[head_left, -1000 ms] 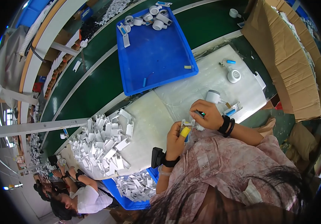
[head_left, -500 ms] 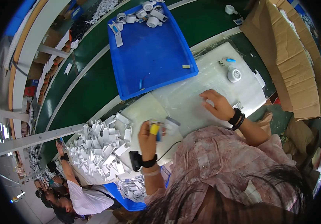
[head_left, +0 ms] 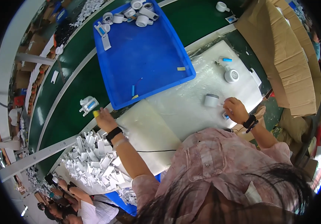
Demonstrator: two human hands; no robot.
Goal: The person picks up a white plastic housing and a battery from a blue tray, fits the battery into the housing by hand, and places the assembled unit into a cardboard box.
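Note:
My left hand [head_left: 106,120] reaches over the edge of the green conveyor belt, fingers stretched out. At its fingertips is a small yellow patch, perhaps a finger cover. Just beyond them lies a white plastic assembly [head_left: 89,105] with a blue cylinder in it; I cannot tell if they touch. My right hand [head_left: 236,110] is low over the pale work mat, fingers curled in; what they pinch is too small to make out. Beside it stands a white-and-grey round housing [head_left: 211,100]. Partly under the hand lies a small white part with a blue piece [head_left: 226,116].
A blue tray [head_left: 142,56] holds white round units at its far end. A white fan-like unit [head_left: 231,75] and blue cylinder [head_left: 227,59] lie on the mat. White plastic pieces [head_left: 97,160] are heaped left. A cardboard box [head_left: 276,56] stands right; a co-worker [head_left: 97,211] sits lower left.
My left hand has moved left and away from me to the belt, where a white assembly now lies. The white-and-grey housing now stands on the mat. My right hand's fingers have curled in.

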